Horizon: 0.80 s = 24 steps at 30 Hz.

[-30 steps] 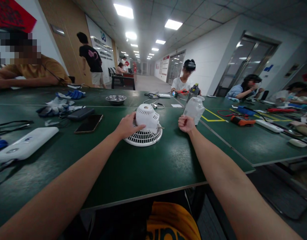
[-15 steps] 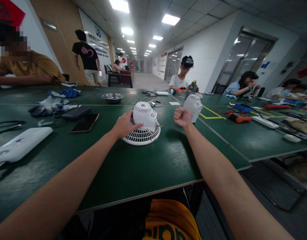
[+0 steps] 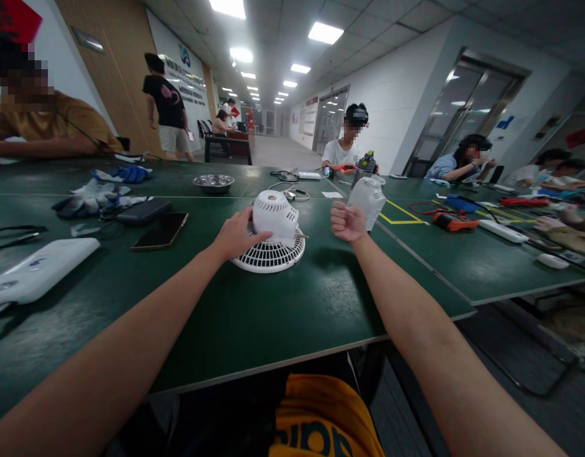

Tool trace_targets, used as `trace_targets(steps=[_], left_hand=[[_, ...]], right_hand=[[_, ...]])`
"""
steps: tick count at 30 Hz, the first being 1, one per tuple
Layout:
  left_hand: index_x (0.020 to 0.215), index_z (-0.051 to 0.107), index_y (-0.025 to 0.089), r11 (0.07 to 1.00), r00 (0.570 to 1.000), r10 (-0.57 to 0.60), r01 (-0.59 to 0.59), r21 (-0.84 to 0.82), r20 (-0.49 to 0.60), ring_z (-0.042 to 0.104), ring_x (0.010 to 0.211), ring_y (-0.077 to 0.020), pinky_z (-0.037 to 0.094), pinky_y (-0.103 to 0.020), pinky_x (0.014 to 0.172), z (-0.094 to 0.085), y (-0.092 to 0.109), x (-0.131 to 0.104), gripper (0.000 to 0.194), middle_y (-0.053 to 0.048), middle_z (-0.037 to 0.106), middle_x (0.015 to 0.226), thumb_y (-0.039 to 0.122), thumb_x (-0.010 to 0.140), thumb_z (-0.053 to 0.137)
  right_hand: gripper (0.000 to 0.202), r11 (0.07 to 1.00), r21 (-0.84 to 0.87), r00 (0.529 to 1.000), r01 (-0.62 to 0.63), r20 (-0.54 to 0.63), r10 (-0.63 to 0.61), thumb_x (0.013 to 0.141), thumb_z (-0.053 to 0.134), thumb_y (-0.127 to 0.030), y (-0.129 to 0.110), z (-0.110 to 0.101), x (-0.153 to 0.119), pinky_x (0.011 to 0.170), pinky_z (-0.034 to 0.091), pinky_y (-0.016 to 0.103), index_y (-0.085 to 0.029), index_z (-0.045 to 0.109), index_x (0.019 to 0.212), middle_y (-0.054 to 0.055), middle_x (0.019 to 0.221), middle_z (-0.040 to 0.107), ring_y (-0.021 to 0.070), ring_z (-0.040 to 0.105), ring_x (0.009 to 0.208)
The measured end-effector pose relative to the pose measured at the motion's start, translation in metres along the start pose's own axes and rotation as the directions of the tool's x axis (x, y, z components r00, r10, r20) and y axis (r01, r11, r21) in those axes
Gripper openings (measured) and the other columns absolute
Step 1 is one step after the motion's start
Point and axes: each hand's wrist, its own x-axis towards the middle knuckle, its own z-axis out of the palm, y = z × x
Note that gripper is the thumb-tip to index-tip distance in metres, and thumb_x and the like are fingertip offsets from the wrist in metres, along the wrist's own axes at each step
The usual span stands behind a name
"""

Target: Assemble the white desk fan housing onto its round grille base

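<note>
A white fan housing (image 3: 276,216) rests on top of a round white fan grille (image 3: 269,259), which lies on the green table. My left hand (image 3: 239,235) grips the housing from its left side, thumb across the front and fingers behind. To the right, my right hand (image 3: 348,222) is raised above the table with its fingers curled closed; whatever may be inside them is hidden. Just behind that hand stands another white plastic fan part (image 3: 368,198), partly covered by it.
On the left lie a phone (image 3: 160,231), a dark power bank (image 3: 144,212), gloves (image 3: 90,200) and a white device (image 3: 42,270). A metal bowl (image 3: 214,183) and cables sit farther back. An orange tool (image 3: 455,222) lies right. Several people are around the table.
My right hand has turned slightly, its curled fingers now facing more toward me. My left hand keeps its hold on the housing. The standing person at the back left has shifted a little.
</note>
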Motion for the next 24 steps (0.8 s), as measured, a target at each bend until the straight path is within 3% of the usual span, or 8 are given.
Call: trace_targets(steps=[3,6,9,14,16,19,22,24], left_hand=[[0.105,0.065,0.021,0.98,0.998,0.054,-0.059,0.189,0.028,0.049,0.127,-0.0366,0.038,-0.051,0.109,-0.001,-0.001,0.001,0.054,-0.011,0.064,0.116,0.026,0.057,0.089],[0.119,0.059,0.019,0.878,0.986,0.118,-0.157,0.452,0.115,0.054,0.12,-0.0374,0.039,-0.057,0.105,-0.003,-0.003,0.003,0.063,-0.014,0.062,0.125,0.047,0.067,0.081],[0.129,0.053,0.017,0.772,0.971,0.16,-0.235,0.59,0.177,0.057,0.115,-0.0358,0.044,-0.055,0.098,-0.005,-0.008,0.005,0.07,-0.017,0.061,0.127,0.059,0.075,0.069],[0.13,0.054,0.016,0.737,0.958,0.204,-0.285,0.613,0.2,0.06,0.111,-0.0337,0.047,-0.051,0.094,-0.007,-0.011,0.007,0.071,-0.016,0.062,0.125,0.064,0.078,0.063],[0.127,0.057,0.016,0.733,0.953,0.222,-0.304,0.609,0.209,0.061,0.107,-0.0326,0.049,-0.05,0.092,-0.007,-0.01,0.008,0.069,-0.015,0.064,0.12,0.064,0.078,0.063],[0.122,0.06,0.015,0.72,0.939,0.253,-0.343,0.603,0.233,0.062,0.102,-0.0313,0.05,-0.048,0.087,-0.008,-0.008,0.009,0.066,-0.015,0.065,0.115,0.064,0.078,0.063],[0.12,0.06,0.014,0.708,0.932,0.272,-0.363,0.606,0.241,0.062,0.1,-0.0312,0.05,-0.047,0.086,-0.008,-0.009,0.011,0.067,-0.015,0.064,0.113,0.065,0.078,0.062],[0.12,0.06,0.014,0.705,0.928,0.278,-0.371,0.604,0.246,0.062,0.099,-0.0312,0.05,-0.047,0.086,-0.008,-0.009,0.011,0.066,-0.015,0.065,0.112,0.065,0.078,0.062]], right_hand=[[0.041,0.963,-0.075,0.959,-0.26,0.097,0.266,0.069,0.062,-0.022,0.002,-0.008,0.0,0.037,0.014,0.014,-0.025,0.022,0.075,-0.011,0.06,0.023,0.0051,0.008,0.043],[0.043,0.837,-0.198,0.825,-0.511,0.158,0.542,0.068,0.062,-0.014,0.002,-0.01,0.002,0.036,0.009,0.012,-0.025,0.021,0.076,-0.012,0.06,0.022,0.0046,0.005,0.043],[0.043,0.8,-0.254,0.797,-0.544,0.144,0.587,0.069,0.062,-0.013,0.002,0.0,0.006,0.036,0.004,0.013,-0.025,0.022,0.076,-0.012,0.059,0.023,0.0047,0.003,0.043],[0.041,0.906,-0.329,0.964,-0.265,-0.111,0.241,0.077,0.064,-0.031,0.018,0.035,0.01,0.039,0.011,0.015,-0.024,0.024,0.073,-0.01,0.059,0.024,0.0053,0.017,0.044],[0.036,0.864,-0.493,0.966,-0.104,-0.257,-0.03,0.076,0.065,-0.038,0.031,0.047,0.007,0.04,0.016,0.016,-0.023,0.033,0.076,-0.01,0.06,0.029,0.0062,0.025,0.045],[0.038,0.584,-0.811,0.932,0.027,-0.191,-0.308,0.072,0.072,-0.042,0.049,0.064,0.001,0.051,0.037,0.02,-0.024,0.05,0.098,-0.005,0.075,0.05,0.011,0.048,0.062],[0.069,0.291,-0.953,0.939,0.087,-0.019,-0.343,0.07,0.077,-0.045,0.061,0.079,-0.001,0.075,0.05,0.034,-0.026,0.046,0.129,0.006,0.109,0.06,0.0214,0.059,0.095],[0.078,0.196,-0.976,0.94,0.091,0.019,-0.339,0.072,0.076,-0.046,0.069,0.088,0.002,0.083,0.051,0.04,-0.026,0.039,0.138,0.009,0.119,0.06,0.0257,0.059,0.105]])
